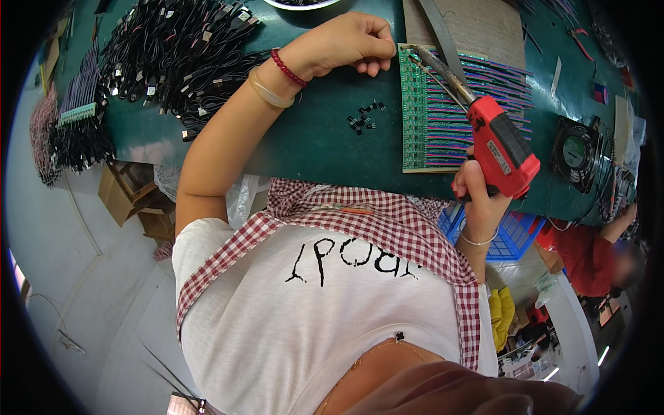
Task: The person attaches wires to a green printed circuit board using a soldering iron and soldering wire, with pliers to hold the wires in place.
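My right hand grips a red soldering gun by its handle. Its metal tip and feed tube reach the upper left corner of a green circuit board panel. At that same corner, the fingers of my left hand are pinched together; whatever is between them is too small or hidden to make out. Rows of thin coloured wires run rightward from the panel. Several small black components with metal legs lie loose on the green table between the panel and my left forearm.
A big heap of black USB cables covers the table's left part. Beyond my left hand is a white bowl's rim. A black fan stands at the right. A blue crate sits below the edge, near a person in red.
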Demonstrator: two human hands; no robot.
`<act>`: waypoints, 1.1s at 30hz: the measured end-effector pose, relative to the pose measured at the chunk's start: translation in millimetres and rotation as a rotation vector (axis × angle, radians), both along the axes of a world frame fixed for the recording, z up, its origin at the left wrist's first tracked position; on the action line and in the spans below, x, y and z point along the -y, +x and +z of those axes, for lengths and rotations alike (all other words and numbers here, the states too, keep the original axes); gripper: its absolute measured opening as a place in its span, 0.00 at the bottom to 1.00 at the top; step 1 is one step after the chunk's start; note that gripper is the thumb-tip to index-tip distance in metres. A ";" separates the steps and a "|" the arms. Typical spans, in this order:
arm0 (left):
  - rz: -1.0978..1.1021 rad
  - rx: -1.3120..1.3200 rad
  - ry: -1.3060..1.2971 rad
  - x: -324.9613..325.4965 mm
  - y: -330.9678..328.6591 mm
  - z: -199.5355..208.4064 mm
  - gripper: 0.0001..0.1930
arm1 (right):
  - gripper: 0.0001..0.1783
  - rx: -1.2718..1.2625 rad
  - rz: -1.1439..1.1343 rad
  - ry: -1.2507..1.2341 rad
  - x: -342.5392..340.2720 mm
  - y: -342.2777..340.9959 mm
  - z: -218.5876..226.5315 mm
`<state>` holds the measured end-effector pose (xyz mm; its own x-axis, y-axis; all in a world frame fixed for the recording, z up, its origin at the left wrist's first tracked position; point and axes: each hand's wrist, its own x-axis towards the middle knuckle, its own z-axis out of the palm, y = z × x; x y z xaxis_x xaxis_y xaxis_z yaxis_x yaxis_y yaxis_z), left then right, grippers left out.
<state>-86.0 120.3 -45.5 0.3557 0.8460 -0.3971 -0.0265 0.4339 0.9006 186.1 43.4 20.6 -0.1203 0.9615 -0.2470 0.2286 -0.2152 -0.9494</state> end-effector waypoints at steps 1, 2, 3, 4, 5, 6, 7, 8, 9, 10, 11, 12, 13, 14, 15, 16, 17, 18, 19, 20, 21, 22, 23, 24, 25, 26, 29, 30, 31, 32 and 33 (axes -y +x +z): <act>-0.001 0.000 0.001 -0.5 0.4 -0.1 0.06 | 0.14 -0.035 -0.020 -0.021 0.2 2.7 -1.4; 0.002 0.003 0.002 -0.8 0.9 -0.1 0.06 | 0.14 -0.036 -0.021 -0.020 0.2 4.2 -2.4; 0.005 0.006 0.004 -1.3 1.3 -0.1 0.06 | 0.14 -0.023 -0.003 -0.011 0.2 5.5 -3.2; 0.007 0.006 0.004 -1.1 1.1 -0.6 0.06 | 0.15 -0.011 0.018 -0.004 0.3 5.6 -3.6; 0.006 0.003 0.000 -1.2 0.9 -1.2 0.06 | 0.15 -0.011 0.019 -0.004 0.1 3.4 -2.2; 0.006 0.000 -0.005 -1.1 0.6 -1.6 0.06 | 0.13 0.008 0.018 0.010 -0.3 -0.7 0.9; 0.006 0.001 -0.004 -1.3 0.7 -1.5 0.06 | 0.13 0.028 0.016 0.025 -0.8 -3.6 3.3; 0.003 0.001 0.000 -1.5 0.8 -1.3 0.06 | 0.13 0.028 0.016 0.025 -1.0 -4.9 4.3; 0.000 0.001 0.004 -1.8 1.0 -1.1 0.05 | 0.13 0.015 0.002 0.028 -1.1 -5.9 5.0; 0.001 0.001 0.005 -1.7 0.8 -1.0 0.05 | 0.13 0.003 -0.011 0.032 -1.5 -6.5 5.3; 0.000 -0.001 0.005 -1.6 0.5 -0.8 0.05 | 0.13 0.003 -0.010 0.032 -2.2 -6.6 5.3; 0.000 -0.003 0.005 -1.5 0.4 -0.6 0.05 | 0.13 0.012 0.002 0.026 -3.0 -6.6 5.2; -0.001 -0.003 0.005 -1.7 0.5 -0.2 0.05 | 0.13 0.021 0.012 0.021 -3.3 -6.5 5.1; 0.000 -0.003 0.003 -1.7 0.6 0.4 0.05 | 0.13 0.022 0.011 0.021 -3.1 -6.0 4.6; 0.002 -0.004 0.001 -1.7 0.7 0.6 0.05 | 0.13 0.012 0.011 0.020 -2.7 -5.4 3.6; 0.002 -0.004 0.001 -1.9 0.8 0.4 0.05 | 0.13 0.002 0.011 0.019 -2.4 -4.8 2.9; 0.002 -0.003 -0.004 -2.2 0.8 0.1 0.05 | 0.13 0.002 0.011 0.018 -2.0 -4.9 2.6; 0.001 -0.002 -0.008 -2.4 0.8 -0.1 0.05 | 0.11 0.002 -0.001 0.019 -1.6 -5.3 2.5; 0.001 -0.002 -0.008 -2.6 1.0 -0.3 0.05 | 0.10 0.002 -0.015 0.020 -1.2 -5.3 1.9; -0.001 -0.003 -0.006 -2.8 1.1 -0.4 0.05 | 0.10 0.002 -0.016 0.020 -1.0 -3.9 0.8; -0.003 -0.004 -0.004 -3.0 1.2 -0.5 0.05 | 0.08 0.003 -0.004 0.018 -0.7 -1.6 -0.5; -0.001 -0.003 -0.004 -2.7 1.1 -0.7 0.05 | 0.07 0.006 0.011 0.017 -0.5 -0.5 -0.7; 0.004 -0.001 -0.003 -2.3 1.2 -1.2 0.05 | 0.07 0.006 0.013 0.017 -0.1 -0.4 -0.2; 0.009 0.002 -0.003 -2.1 1.2 -1.4 0.05 | 0.07 0.020 0.013 0.019 0.6 -0.4 0.5; 0.010 0.002 -0.003 -2.3 1.5 -1.4 0.05 | 0.07 0.033 0.013 0.020 1.3 -0.2 0.7; 0.007 -0.010 0.003 -2.5 1.8 -1.4 0.05 | 0.07 0.033 0.013 0.020 1.8 -0.7 1.3; 0.006 -0.019 0.005 -2.8 2.0 -0.7 0.05 | 0.08 0.025 0.015 0.010 2.2 -3.8 4.7; 0.007 -0.017 0.001 -2.9 2.1 -0.6 0.05 | 0.10 -0.010 -0.009 -0.005 2.0 -4.9 5.9; 0.006 -0.017 0.001 -3.3 2.1 -0.7 0.05 | 0.13 -0.046 -0.033 -0.021 1.5 -5.6 7.2; 0.002 -0.022 0.001 -3.8 2.1 -1.1 0.05 | 0.13 -0.046 -0.033 -0.021 0.0 -6.1 8.4; -0.003 -0.027 0.000 -4.2 2.1 -1.3 0.05 | 0.15 -0.065 -0.028 -0.024 -2.1 -6.7 9.4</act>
